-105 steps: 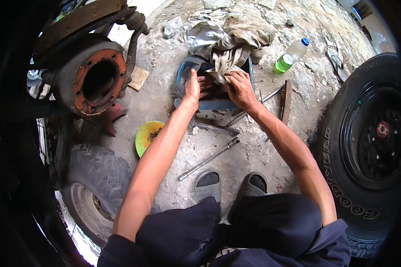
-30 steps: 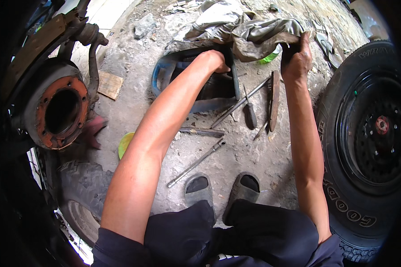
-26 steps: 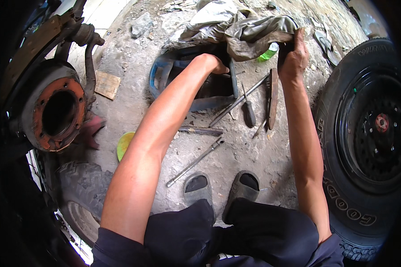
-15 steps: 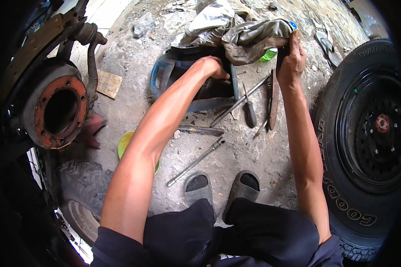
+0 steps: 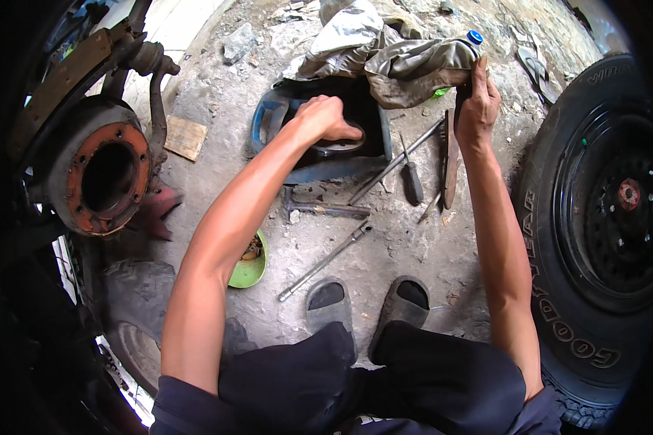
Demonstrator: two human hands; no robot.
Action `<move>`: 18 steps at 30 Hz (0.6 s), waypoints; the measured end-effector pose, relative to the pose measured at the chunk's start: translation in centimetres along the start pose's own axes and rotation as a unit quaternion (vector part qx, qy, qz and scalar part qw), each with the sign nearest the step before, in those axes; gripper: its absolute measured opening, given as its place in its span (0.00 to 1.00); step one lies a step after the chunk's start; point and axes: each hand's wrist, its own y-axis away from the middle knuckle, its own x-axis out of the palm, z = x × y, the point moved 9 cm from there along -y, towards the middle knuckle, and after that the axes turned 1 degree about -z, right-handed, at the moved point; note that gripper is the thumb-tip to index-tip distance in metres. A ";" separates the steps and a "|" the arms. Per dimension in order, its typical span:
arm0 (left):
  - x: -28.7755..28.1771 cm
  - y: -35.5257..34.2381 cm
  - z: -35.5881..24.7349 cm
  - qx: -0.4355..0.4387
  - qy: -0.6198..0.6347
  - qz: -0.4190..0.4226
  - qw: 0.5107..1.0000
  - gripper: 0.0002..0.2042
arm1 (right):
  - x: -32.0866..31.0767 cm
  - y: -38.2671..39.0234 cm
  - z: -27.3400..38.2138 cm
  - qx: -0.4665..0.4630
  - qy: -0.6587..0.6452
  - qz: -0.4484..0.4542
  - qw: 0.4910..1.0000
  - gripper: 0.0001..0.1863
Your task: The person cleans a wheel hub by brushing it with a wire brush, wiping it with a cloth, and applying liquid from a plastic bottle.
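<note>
My left hand (image 5: 326,119) reaches into a blue-rimmed open plastic container (image 5: 319,172), its fingers closed on a dark piece with a curved, shiny edge (image 5: 339,147). Most of that piece is hidden by the hand and the dark interior. At the container's far right, my right hand (image 5: 479,109) is closed at the edge of a crumpled grey cloth (image 5: 410,72), part of which drapes over the container's far side. Behind the cloth's right end a blue cap (image 5: 474,37) and a bit of green show.
A screwdriver (image 5: 412,181), a long metal rod (image 5: 395,163), a wire brush (image 5: 450,163), a hammer (image 5: 326,209) and a socket wrench (image 5: 325,262) lie on rough ground. A green bowl (image 5: 249,272) sits left. A wheel (image 5: 602,217) stands right; an orange-faced hub (image 5: 109,177) is left.
My left hand has drawn back to the left inside the container, and the curved edge of the dark piece now shows under it. The right hand keeps its place at the cloth.
</note>
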 end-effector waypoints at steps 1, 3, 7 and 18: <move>-0.4 0.7 1.1 0.003 0.004 -0.038 0.999 0.35 | -0.1 0.1 0.0 0.000 -0.001 0.001 1.000 0.23; -0.6 1.7 3.3 0.011 0.015 -0.113 0.993 0.33 | -0.2 0.2 -0.3 -0.002 0.001 0.004 1.000 0.23; -0.5 5.6 6.9 -0.050 0.110 -0.178 0.977 0.35 | -0.6 1.0 -1.7 0.021 0.102 0.007 0.995 0.25; 0.9 9.6 8.1 -0.028 0.154 -0.291 0.944 0.36 | -8.4 6.0 -11.2 0.204 0.379 -0.033 0.902 0.27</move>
